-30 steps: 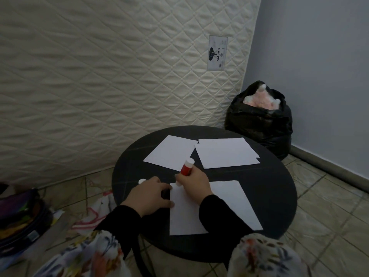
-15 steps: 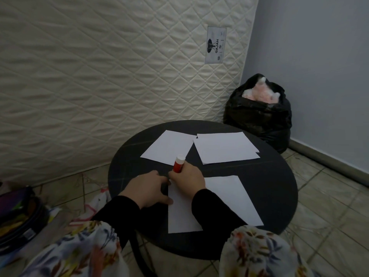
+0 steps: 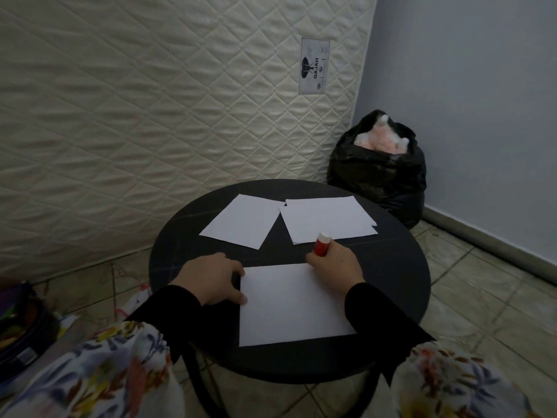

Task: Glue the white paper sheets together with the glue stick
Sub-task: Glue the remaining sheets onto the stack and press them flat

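Observation:
A white paper sheet [image 3: 295,303] lies on the near part of the round black table [image 3: 391,267]. My left hand [image 3: 211,279] rests at its left edge, thumb and fingers curled onto the paper. My right hand [image 3: 334,263] is at the sheet's far right corner, closed around a red glue stick [image 3: 321,245] whose white end points up; its lower tip is hidden by my fingers. Farther back lie one more white sheet [image 3: 241,220] on the left and a small stack of white sheets [image 3: 327,218] on the right.
A quilted mattress [image 3: 150,116] stands against the wall behind the table. A full black bag [image 3: 376,170] sits on the floor in the corner at the back right. A dark bag with colourful contents [image 3: 21,327] lies on the tiled floor at the left.
My right hand has slid the glue stick to the right along the near sheet's far edge, from its left corner to its right corner. My left hand stayed at the left edge.

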